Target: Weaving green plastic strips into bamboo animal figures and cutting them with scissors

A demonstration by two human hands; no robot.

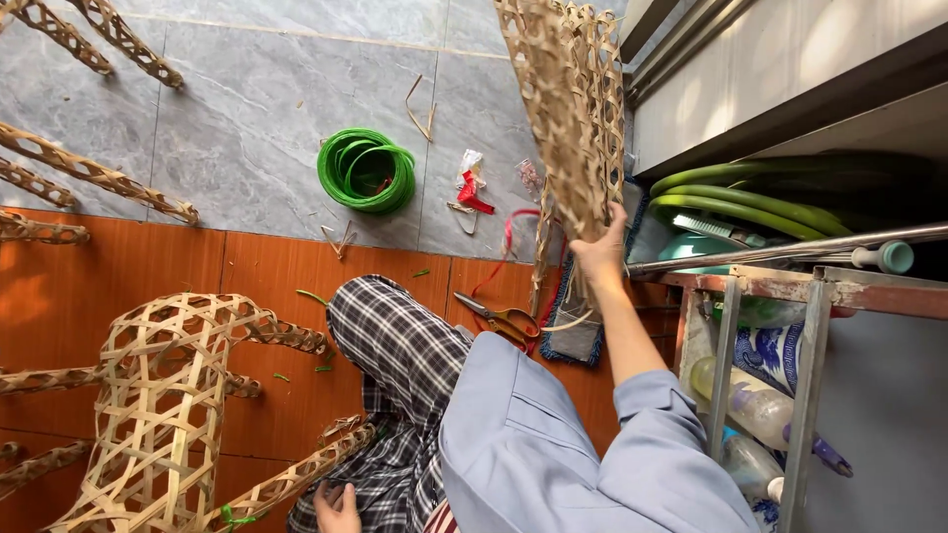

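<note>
My right hand (600,249) is raised and grips the lower end of a tall woven bamboo lattice piece (568,109) that stands upright against the metal cabinet. My left hand (337,507) rests low by my checked trouser leg, its fingers closed on the end of a woven bamboo leg (296,479). That leg belongs to a rounded open-weave bamboo frame (163,395) lying on the orange floor to my left. Orange-handled scissors (504,321) lie on the floor just below my right hand.
A coil of green plastic strip (366,170) lies on the grey tiles, with red and white scraps (472,188) beside it. More woven bamboo legs (94,176) reach in from the left. A metal rack (810,296) with bottles and green hoses (750,197) fills the right.
</note>
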